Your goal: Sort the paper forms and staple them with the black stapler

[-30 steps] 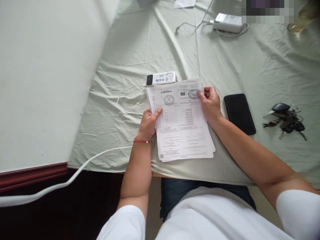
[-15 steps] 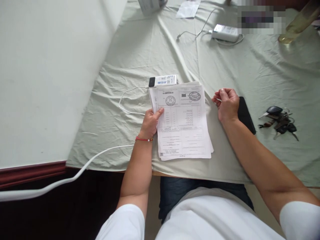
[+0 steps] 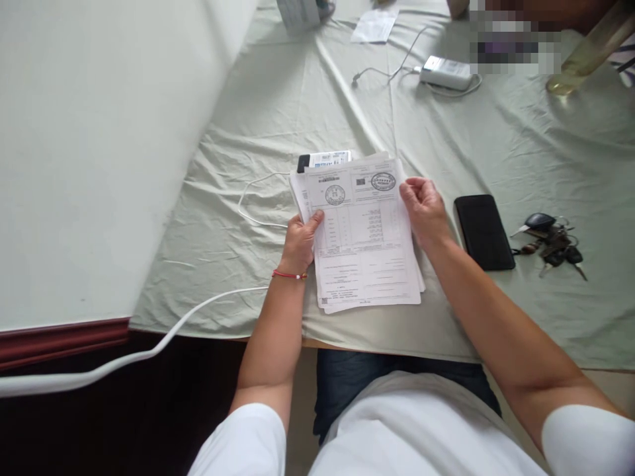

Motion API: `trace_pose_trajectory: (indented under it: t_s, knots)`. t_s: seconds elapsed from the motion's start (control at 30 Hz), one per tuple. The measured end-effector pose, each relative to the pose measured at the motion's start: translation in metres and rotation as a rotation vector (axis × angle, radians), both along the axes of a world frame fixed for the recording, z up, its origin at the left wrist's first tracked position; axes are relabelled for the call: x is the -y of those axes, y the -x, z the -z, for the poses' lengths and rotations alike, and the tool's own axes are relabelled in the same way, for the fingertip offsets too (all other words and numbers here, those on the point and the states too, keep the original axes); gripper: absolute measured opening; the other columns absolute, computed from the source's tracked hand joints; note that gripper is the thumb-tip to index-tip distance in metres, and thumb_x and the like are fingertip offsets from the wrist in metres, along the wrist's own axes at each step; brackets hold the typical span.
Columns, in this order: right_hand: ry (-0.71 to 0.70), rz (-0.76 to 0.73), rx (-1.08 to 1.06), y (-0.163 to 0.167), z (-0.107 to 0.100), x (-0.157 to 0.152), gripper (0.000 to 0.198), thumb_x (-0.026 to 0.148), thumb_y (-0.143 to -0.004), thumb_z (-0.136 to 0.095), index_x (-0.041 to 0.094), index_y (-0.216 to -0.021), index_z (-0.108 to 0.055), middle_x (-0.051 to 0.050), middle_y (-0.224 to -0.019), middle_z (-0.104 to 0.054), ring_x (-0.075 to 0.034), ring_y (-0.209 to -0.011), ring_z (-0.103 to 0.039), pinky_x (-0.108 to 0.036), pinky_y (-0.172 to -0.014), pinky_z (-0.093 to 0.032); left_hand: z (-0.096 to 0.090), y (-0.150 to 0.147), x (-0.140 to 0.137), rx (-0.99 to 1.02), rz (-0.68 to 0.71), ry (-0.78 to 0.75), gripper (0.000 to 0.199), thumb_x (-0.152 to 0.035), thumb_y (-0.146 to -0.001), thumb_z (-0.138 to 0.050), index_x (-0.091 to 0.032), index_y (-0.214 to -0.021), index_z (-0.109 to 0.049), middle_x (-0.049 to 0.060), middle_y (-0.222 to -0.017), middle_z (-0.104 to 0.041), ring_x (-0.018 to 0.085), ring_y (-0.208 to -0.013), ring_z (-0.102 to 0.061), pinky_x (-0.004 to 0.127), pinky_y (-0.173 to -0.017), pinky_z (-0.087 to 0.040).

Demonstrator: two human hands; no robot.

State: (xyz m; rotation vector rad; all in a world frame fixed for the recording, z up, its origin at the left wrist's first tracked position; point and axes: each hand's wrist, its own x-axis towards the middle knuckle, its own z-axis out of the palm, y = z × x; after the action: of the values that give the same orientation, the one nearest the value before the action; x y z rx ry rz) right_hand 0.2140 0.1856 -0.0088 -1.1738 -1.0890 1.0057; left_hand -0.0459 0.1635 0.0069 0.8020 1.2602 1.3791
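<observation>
A stack of printed papers (image 3: 364,258) with round and oval stamps is held above the cloth near the table's front edge. My left hand (image 3: 301,238) grips its left side, thumb on the top sheet and fingers hidden underneath. At the upper right edge, my right hand (image 3: 424,208) pinches the papers between thumb and curled fingers; how many sheets it has cannot be made out. Behind the stack, partly covered by it, lies a white power bank (image 3: 330,158) with a dark end and a cable.
A black phone (image 3: 485,231) and a bunch of keys (image 3: 553,241) lie to the right. Farther back are another white power bank (image 3: 446,73) with a cable, a paper slip (image 3: 374,25), a box (image 3: 299,14) and a glass (image 3: 570,76) of pale liquid. A white wall borders the left.
My right hand has moved left from beside the phone onto the papers' upper right edge and closed there. The phone is now uncovered. The stack has tilted slightly in my left hand.
</observation>
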Motion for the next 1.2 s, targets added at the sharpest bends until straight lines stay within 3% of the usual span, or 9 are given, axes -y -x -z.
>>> trace_pose_trajectory:
  t_s: [0.1,0.3,0.43,0.53,0.73,0.93,1.07,1.2]
  knots:
    - [0.061,-0.095,-0.138,0.011,0.003,0.009,0.050,0.065,-0.080,-0.083,0.025,-0.100,-0.062,0.000,-0.091,-0.072,-0.017,-0.079,-0.070,-0.033,-0.073,-0.060,0.000,-0.001,-0.001,0.014,-0.026,-0.004,0.058,-0.049,-0.051,-0.102,-0.016,-0.091,-0.077,0.011,-0.098,-0.084,0.034,-0.105,-0.079,0.045,-0.095,-0.065]
    - [0.108,-0.220,-0.228,0.000,-0.004,0.016,0.047,0.058,-0.078,-0.088,0.026,-0.109,-0.071,-0.002,-0.101,-0.079,-0.021,-0.082,-0.075,-0.041,-0.078,-0.065,0.000,0.003,-0.005,0.125,-0.019,-0.085,0.030,-0.047,-0.077,-0.080,-0.022,-0.086,-0.067,0.006,-0.103,-0.082,0.028,-0.121,-0.074,0.039,-0.104,-0.060]
    - [0.110,-0.226,-0.267,-0.002,-0.008,0.014,0.042,0.053,-0.082,-0.085,0.027,-0.112,-0.072,-0.001,-0.096,-0.079,-0.021,-0.079,-0.074,-0.042,-0.078,-0.065,0.005,0.008,-0.007,0.144,-0.028,-0.025,0.023,-0.033,-0.071,-0.081,-0.023,-0.087,-0.068,0.002,-0.096,-0.081,0.025,-0.110,-0.077,0.035,-0.099,-0.062]
    - [0.088,-0.181,-0.186,-0.003,-0.005,0.012,0.036,0.053,-0.085,-0.082,0.027,-0.108,-0.072,-0.001,-0.094,-0.077,-0.021,-0.082,-0.073,-0.040,-0.077,-0.063,0.006,0.007,-0.007,0.088,-0.018,-0.011,0.036,-0.037,-0.067,-0.091,-0.022,-0.091,-0.069,0.004,-0.101,-0.082,0.026,-0.110,-0.077,0.037,-0.098,-0.062]
    - [-0.001,0.097,0.077,-0.022,0.002,0.003,0.031,0.052,-0.085,-0.083,0.025,-0.082,-0.068,0.001,-0.078,-0.068,-0.019,-0.079,-0.067,-0.032,-0.067,-0.057,0.007,0.005,-0.004,0.062,-0.039,-0.037,0.047,-0.049,-0.068,-0.096,-0.022,-0.098,-0.074,0.006,-0.107,-0.083,0.026,-0.114,-0.077,0.036,-0.099,-0.062]
    - [-0.024,0.171,-0.115,-0.032,-0.002,-0.004,0.033,0.052,-0.079,-0.088,0.027,-0.078,-0.066,0.003,-0.072,-0.069,-0.015,-0.061,-0.062,-0.029,-0.055,-0.053,0.005,0.002,-0.001,0.094,-0.023,-0.077,0.041,-0.049,-0.074,-0.094,-0.021,-0.099,-0.078,0.007,-0.110,-0.083,0.026,-0.113,-0.077,0.036,-0.102,-0.062]
    - [-0.012,0.166,-0.229,-0.037,-0.005,-0.005,0.031,0.048,-0.074,-0.091,0.028,-0.080,-0.069,0.001,-0.082,-0.077,-0.019,-0.073,-0.073,-0.035,-0.069,-0.064,0.001,0.000,0.001,0.109,0.010,-0.086,0.035,-0.051,-0.081,-0.088,-0.021,-0.096,-0.078,0.007,-0.105,-0.083,0.026,-0.110,-0.078,0.036,-0.101,-0.062]
    - [0.001,0.165,-0.288,-0.052,0.000,-0.009,0.027,0.048,-0.074,-0.090,0.031,-0.087,-0.074,0.001,-0.093,-0.081,-0.026,-0.090,-0.079,-0.045,-0.084,-0.067,0.002,0.002,-0.001,0.115,-0.027,-0.087,0.020,-0.039,-0.083,-0.081,-0.021,-0.084,-0.074,0.003,-0.088,-0.081,0.023,-0.096,-0.079,0.033,-0.091,-0.064]
